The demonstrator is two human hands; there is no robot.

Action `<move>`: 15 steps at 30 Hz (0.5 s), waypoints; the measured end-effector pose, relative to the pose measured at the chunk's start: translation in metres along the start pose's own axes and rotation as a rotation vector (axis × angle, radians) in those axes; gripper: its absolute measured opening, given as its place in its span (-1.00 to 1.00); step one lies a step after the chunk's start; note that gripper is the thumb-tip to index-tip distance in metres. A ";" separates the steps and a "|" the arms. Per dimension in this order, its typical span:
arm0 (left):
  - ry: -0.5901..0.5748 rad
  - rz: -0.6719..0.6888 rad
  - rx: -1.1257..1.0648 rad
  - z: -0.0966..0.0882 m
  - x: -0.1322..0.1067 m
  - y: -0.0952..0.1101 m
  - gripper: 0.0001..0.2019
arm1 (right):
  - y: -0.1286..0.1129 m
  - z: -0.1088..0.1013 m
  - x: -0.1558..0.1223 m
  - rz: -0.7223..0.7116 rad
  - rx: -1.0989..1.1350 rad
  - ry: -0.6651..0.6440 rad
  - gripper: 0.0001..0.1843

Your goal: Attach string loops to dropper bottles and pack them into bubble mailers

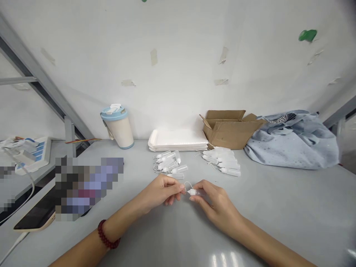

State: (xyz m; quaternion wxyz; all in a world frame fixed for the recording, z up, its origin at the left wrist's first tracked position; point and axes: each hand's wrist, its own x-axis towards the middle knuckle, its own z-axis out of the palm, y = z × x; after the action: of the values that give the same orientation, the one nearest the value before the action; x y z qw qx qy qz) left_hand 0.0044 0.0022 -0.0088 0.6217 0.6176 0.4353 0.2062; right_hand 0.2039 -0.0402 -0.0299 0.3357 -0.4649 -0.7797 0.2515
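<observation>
Head view. Small clear bottle (192, 192), white-capped: lies sideways at the centre, cap pointing left; the right hand (218, 202) clamps it between thumb and fingers. Thin white loop (189, 183): runs from the cap to the left hand (162, 191), whose thumb and forefinger pinch it. Behind: left bottle cluster (167, 163); right bottle cluster (229, 165); white envelope stack (179, 140); open cardboard box (233, 134).

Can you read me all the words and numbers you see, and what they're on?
There are no words, brands or numbers I can read.
Cardboard box: no print visible on it.
Bottle in the right hand: too small to tell.
Pixelated patch on the left: any writing there is hidden.
</observation>
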 end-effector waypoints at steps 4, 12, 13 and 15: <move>0.011 0.030 0.050 0.004 -0.003 0.001 -0.76 | 0.001 0.000 0.000 -0.013 -0.001 0.000 -0.93; 0.037 0.040 0.098 0.011 -0.007 0.002 -0.79 | 0.006 0.003 -0.004 -0.040 0.001 -0.064 -0.94; 0.038 0.039 0.099 0.012 -0.007 0.001 -0.80 | 0.007 0.003 -0.004 -0.038 0.000 -0.078 -0.94; 0.038 0.031 0.095 0.015 -0.006 0.000 -0.80 | 0.008 0.002 -0.005 -0.034 0.000 -0.110 -0.93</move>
State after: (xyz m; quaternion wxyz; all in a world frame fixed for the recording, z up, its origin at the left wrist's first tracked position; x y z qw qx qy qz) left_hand 0.0127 -0.0113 -0.0091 0.5801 0.6492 0.4465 0.2066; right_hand 0.2089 -0.0415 -0.0388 0.2968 -0.4370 -0.8047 0.2709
